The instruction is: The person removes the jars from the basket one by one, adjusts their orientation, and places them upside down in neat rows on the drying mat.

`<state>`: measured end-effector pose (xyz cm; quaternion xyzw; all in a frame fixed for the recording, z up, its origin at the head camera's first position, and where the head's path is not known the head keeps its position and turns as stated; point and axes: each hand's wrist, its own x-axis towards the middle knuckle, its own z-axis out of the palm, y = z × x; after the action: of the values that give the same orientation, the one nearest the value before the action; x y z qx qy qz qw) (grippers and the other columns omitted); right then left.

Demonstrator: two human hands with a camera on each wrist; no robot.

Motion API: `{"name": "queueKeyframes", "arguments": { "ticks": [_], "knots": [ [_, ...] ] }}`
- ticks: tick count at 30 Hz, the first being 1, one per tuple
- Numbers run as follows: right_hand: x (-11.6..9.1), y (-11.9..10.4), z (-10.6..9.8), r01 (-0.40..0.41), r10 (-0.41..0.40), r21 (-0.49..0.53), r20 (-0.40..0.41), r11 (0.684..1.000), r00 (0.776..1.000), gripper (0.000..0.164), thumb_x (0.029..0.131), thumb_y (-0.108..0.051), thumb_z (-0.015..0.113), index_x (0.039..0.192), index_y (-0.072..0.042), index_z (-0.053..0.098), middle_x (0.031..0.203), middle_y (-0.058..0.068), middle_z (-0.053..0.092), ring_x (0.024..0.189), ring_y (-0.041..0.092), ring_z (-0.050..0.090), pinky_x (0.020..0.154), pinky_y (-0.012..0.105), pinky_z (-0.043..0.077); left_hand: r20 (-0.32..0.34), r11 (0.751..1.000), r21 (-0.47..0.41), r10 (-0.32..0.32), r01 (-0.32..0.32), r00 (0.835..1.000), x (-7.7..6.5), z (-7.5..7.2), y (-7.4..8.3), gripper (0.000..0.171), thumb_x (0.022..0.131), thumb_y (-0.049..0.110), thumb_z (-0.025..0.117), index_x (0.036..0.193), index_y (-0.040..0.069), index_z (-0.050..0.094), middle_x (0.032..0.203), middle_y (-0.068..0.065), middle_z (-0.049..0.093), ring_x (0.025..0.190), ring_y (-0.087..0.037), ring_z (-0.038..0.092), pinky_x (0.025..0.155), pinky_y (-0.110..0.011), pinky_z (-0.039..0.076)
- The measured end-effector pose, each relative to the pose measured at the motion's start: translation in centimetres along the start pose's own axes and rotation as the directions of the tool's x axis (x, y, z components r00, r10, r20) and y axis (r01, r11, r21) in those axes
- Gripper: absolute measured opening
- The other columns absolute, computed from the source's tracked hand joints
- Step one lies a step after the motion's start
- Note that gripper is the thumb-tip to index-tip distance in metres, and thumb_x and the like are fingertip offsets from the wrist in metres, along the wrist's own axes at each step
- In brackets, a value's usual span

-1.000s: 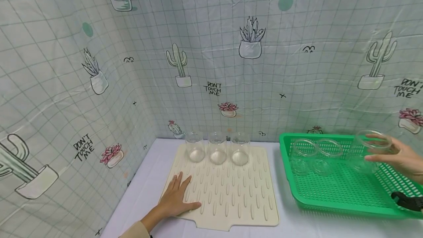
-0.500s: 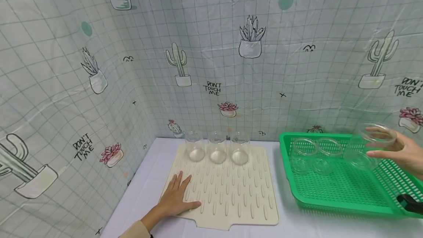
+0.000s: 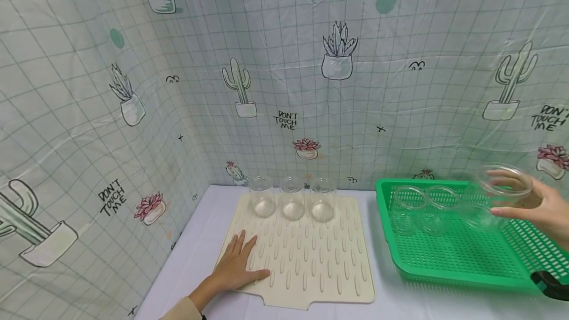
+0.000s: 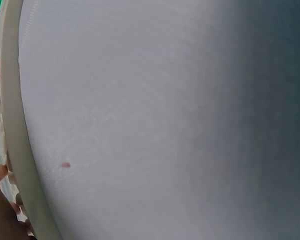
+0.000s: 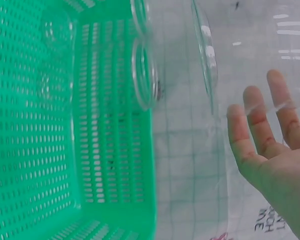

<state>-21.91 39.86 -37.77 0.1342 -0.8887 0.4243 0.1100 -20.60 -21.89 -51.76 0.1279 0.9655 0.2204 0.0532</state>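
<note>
At the right of the head view, my right hand (image 3: 540,209) holds a clear cup (image 3: 482,189) by its side, thumb in front and fingers behind. The cup leans slightly, its rim above the back edge of the green basket (image 3: 390,251). In the right wrist view, the fingers (image 5: 262,131) curve against the transparent wall of the cup (image 5: 250,60). My left hand (image 3: 237,266) lies with fingers spread on the left front of a cream drying mat (image 3: 311,265). Three clear cups (image 3: 292,206) stand in a row at the back of this mat.
Two more clear cups (image 3: 410,211) stand side by side in the back left of the basket. A cactus-print curtain (image 3: 284,78) hangs behind and to the left. White cloth (image 3: 200,221) covers the table. A black strap (image 3: 548,284) shows below my right hand.
My right hand has lifted the cup from low in the basket, and the cup has tipped a little. The left hand and the cups on the mat stay put.
</note>
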Motion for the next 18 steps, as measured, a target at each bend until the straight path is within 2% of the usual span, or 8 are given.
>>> {"name": "queueKeyframes", "arguments": {
  "ticks": [6, 10, 14, 18],
  "knots": [
    [-0.3, -2.0, 0.4, 0.027, -0.03, 0.057, 0.053, 0.998, 0.998, 0.081, 0.079, 0.013, 0.062, 0.146, -0.013, 0.023, 0.126, -0.003, 0.041, 0.099, -0.006, 0.052, 0.068, 0.026, 0.051, 0.022, 0.996, -0.082, -0.032, 0.034, 0.999, 0.1, -0.6, 0.4, 0.091, 0.077, 0.065, 0.057, 0.145, 0.012, 0.028, 0.151, -0.02, 0.008, 0.137, -0.041, 0.001, 0.105, -0.06, 0.007],
    [-0.1, -3.8, 1.1, 0.052, -0.059, 0.079, 0.085, 0.996, 0.995, 0.08, 0.08, 0.012, 0.062, 0.146, -0.012, 0.023, 0.127, 0.004, 0.042, 0.103, -0.005, 0.051, 0.07, 0.026, 0.051, 0.013, 0.99, -0.137, -0.015, 0.017, 1.0, 0.4, -1.1, 0.7, 0.088, 0.079, 0.062, 0.057, 0.145, 0.012, 0.027, 0.151, -0.021, 0.008, 0.136, -0.042, 0.002, 0.104, -0.062, 0.006],
    [0.2, -5.2, 1.9, 0.12, -0.145, 0.23, 0.098, 0.966, 0.985, 0.08, 0.075, 0.02, 0.062, 0.143, -0.002, 0.026, 0.128, 0.009, 0.045, 0.109, 0.004, 0.052, 0.075, 0.021, 0.049, 0.001, 0.982, -0.189, 0.0, 0.0, 1.0, 0.7, -2.0, 1.5, 0.087, 0.079, 0.06, 0.057, 0.145, 0.012, 0.028, 0.151, -0.021, 0.007, 0.136, -0.043, 0.002, 0.102, -0.065, 0.006],
    [0.4, -6.4, 2.7, 0.146, -0.193, 0.306, 0.129, 0.941, 0.973, 0.08, 0.073, 0.023, 0.061, 0.142, 0.001, 0.026, 0.13, 0.01, 0.046, 0.114, 0.009, 0.05, 0.077, 0.022, 0.049, 0.006, 0.963, -0.27, 0.001, 0.001, 1.0, 0.9, -3.3, 2.9, 0.085, 0.08, 0.059, 0.058, 0.145, 0.015, 0.027, 0.151, -0.018, 0.008, 0.136, -0.041, 0.002, 0.098, -0.069, 0.008]
  ]
}}
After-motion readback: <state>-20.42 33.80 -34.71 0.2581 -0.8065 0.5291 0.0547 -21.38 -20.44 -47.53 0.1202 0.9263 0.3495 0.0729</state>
